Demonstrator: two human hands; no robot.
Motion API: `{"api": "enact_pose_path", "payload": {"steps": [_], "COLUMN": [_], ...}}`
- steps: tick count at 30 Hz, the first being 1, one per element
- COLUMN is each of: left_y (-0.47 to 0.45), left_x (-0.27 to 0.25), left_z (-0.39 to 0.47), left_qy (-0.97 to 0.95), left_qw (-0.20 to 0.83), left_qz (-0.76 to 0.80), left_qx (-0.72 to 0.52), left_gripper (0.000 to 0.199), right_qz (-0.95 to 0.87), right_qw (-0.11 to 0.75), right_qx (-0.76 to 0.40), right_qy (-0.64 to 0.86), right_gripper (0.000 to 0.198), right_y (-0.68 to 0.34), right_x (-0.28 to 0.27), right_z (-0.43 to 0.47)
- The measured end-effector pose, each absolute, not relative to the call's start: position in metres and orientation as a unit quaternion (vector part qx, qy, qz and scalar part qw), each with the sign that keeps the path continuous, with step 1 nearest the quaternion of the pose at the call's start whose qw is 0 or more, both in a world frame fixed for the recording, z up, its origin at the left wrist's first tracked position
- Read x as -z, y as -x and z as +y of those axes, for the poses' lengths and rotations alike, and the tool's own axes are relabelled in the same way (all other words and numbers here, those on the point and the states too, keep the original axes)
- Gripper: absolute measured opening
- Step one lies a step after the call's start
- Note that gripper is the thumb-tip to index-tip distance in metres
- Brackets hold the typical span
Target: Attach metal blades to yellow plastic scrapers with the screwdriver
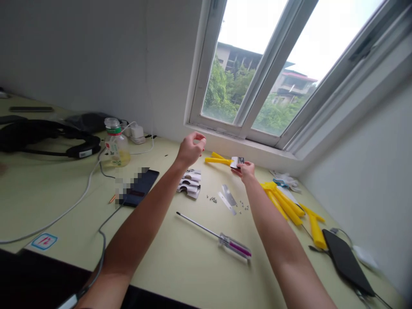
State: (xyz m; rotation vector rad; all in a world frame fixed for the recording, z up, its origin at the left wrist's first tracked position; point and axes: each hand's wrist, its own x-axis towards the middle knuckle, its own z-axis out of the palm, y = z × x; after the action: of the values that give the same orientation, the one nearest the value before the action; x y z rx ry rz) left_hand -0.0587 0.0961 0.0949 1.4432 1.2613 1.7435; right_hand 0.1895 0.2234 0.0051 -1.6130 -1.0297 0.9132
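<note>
My right hand (246, 170) is closed on a small black-and-white printed card piece (237, 162) near the window. It sits at the head end of a yellow handle (215, 160); whether the two are joined I cannot tell. A second yellow handle (219, 155) lies just behind. My left hand (192, 150) is raised to the left, thumb and fingers pinched together; what they hold, if anything, is too small to make out. Between my arms lie two flat metal blades (229, 195), small screws (213, 199) and a stack of printed card pieces (189, 183).
A screwdriver (236, 246) with a clear and purple handle lies in front. Several yellow T-shaped handles (286, 204) are piled right, beside a black power bank (349, 262). Left are a phone (141, 189), a bottle (116, 146), a headset (48, 137) and cables.
</note>
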Motion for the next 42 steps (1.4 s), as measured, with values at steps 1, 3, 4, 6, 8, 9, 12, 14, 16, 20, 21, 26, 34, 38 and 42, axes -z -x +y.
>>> {"api": "enact_pose_path", "payload": {"steps": [1,3,4,6,8,9,12,14,16,20,21,26,34,38,42], "left_y": [0.059,0.059,0.059,0.058,0.057,0.056,0.053,0.051,0.05,0.048,0.048,0.048,0.053,0.043,0.025], "left_x": [-0.095,-0.096,-0.096,-0.095,-0.094,-0.093,-0.09,-0.089,-0.088,-0.088,-0.088,-0.088,-0.089,-0.108,-0.114], "left_z": [0.096,0.096,0.095,0.095,0.095,0.095,0.097,0.097,0.098,0.097,0.097,0.095,0.101,0.079,0.001], "left_qy": [-0.538,-0.544,-0.548,-0.555,-0.561,-0.564,-0.572,-0.576,-0.579,-0.586,-0.586,-0.586,-0.59,-0.628,-0.688], "left_qw": [0.268,0.263,0.262,0.262,0.264,0.264,0.266,0.271,0.276,0.279,0.278,0.28,0.271,0.259,0.206], "left_qz": [0.468,0.468,0.468,0.466,0.465,0.466,0.47,0.473,0.475,0.475,0.475,0.478,0.482,0.47,0.363], "left_qx": [-0.647,-0.645,-0.642,-0.637,-0.632,-0.629,-0.617,-0.61,-0.602,-0.594,-0.595,-0.591,-0.588,-0.563,-0.594], "left_gripper": [0.019,0.019,0.019,0.02,0.021,0.021,0.021,0.021,0.021,0.022,0.022,0.02,0.019,0.016,0.018], "right_qz": [-0.432,-0.454,-0.468,-0.496,-0.518,-0.526,-0.533,-0.531,-0.531,-0.548,-0.553,-0.579,-0.706,-0.786,-0.784], "right_qw": [0.476,0.45,0.434,0.399,0.361,0.344,0.303,0.284,0.274,0.266,0.265,0.261,0.231,0.143,0.117], "right_qx": [-0.361,-0.322,-0.3,-0.258,-0.228,-0.217,-0.198,-0.192,-0.188,-0.179,-0.176,-0.151,-0.101,-0.168,-0.174], "right_qy": [0.675,0.698,0.709,0.727,0.741,0.747,0.765,0.775,0.779,0.772,0.77,0.758,0.662,0.578,0.585], "right_gripper": [0.032,0.034,0.034,0.033,0.032,0.033,0.032,0.032,0.032,0.031,0.031,0.032,0.031,0.017,0.016], "right_y": [-0.189,-0.192,-0.194,-0.201,-0.209,-0.213,-0.221,-0.225,-0.226,-0.223,-0.222,-0.217,-0.226,-0.225,-0.239], "right_x": [0.002,0.011,0.013,0.014,0.012,0.011,0.012,0.016,0.02,0.02,0.018,0.009,-0.01,-0.01,-0.023], "right_z": [0.223,0.222,0.222,0.224,0.23,0.232,0.239,0.24,0.241,0.243,0.243,0.236,0.174,0.135,0.118]}}
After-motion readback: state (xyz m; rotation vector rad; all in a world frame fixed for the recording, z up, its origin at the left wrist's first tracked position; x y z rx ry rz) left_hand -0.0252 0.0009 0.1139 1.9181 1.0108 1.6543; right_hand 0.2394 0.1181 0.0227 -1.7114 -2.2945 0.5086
